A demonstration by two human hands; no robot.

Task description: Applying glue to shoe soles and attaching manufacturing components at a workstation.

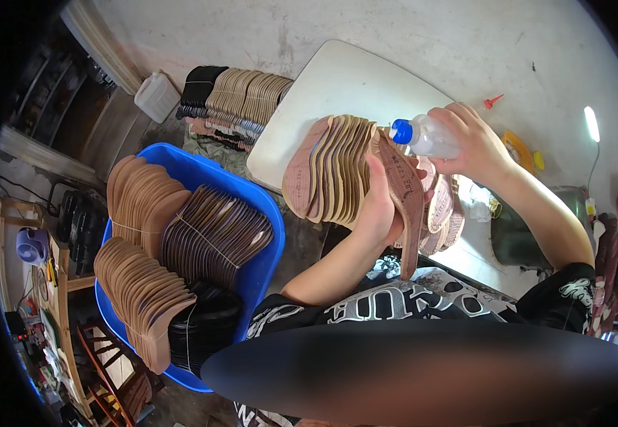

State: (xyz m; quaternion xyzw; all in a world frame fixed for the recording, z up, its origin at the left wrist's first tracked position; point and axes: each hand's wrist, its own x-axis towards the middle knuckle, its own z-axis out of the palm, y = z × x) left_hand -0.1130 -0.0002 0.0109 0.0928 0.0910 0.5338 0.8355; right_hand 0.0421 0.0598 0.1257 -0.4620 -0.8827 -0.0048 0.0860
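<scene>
My left hand (380,210) grips a brown shoe insole (407,196), its thumb lying along the near side and fingertips showing at the other edge. Over the upper end of that insole, my right hand (471,139) is wrapped round a clear squeeze bottle (433,136). The bottle is tipped sideways, its blue cap (402,132) toward the insole; whether cap and insole touch, I cannot tell. Left of my left hand, a leaning row of insoles (330,171) lies on the white table (344,78). More loose insoles (440,206) overlap to the right, partly hidden by the held one.
At the left stands a blue tub (275,213) packed with tied bundles of insoles (145,199). Behind it are stacked bundles (241,92) and a white jug (157,97). A red nozzle tip (494,101) and a dark green container (529,231) are at the right.
</scene>
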